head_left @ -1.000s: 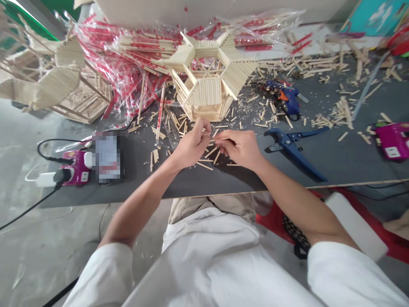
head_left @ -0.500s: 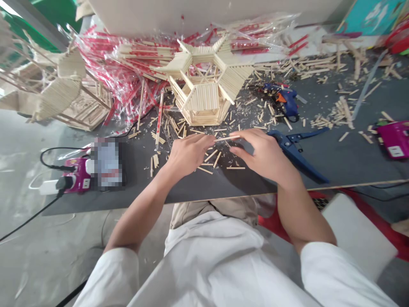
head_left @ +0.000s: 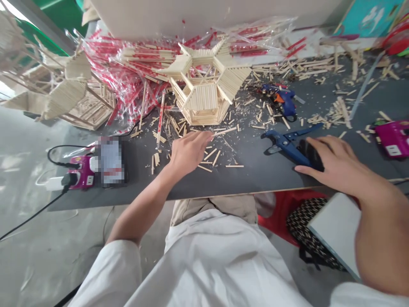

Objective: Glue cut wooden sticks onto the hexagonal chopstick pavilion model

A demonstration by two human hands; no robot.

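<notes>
My left hand (head_left: 191, 150) is closed near the table's front, its fingertips pinching one end of a thin wooden stick (head_left: 225, 131) whose other end points right. Farther right, my right hand (head_left: 335, 164) curls round the handle of a blue pipe cutter (head_left: 289, 145), thumb on the near side and fingers on the far side; the handle's end is hidden under the palm. Short cut sticks (head_left: 234, 166) lie beside my left hand. Behind them stands a hexagonal stick-built model (head_left: 204, 97) with flared roof panels.
A blue glue gun (head_left: 287, 103) lies among scraps at the back. Red-and-clear stick wrappers (head_left: 128, 81) heap up behind, with another stick model (head_left: 67, 98) at left. A phone-like device (head_left: 110, 162) and purple power sockets (head_left: 83, 172) sit front left; another purple socket (head_left: 393, 138) is far right.
My right hand has let go of the stick and moved right onto the cutter, which has shifted slightly. My left hand has stayed in place, still pinching the stick.
</notes>
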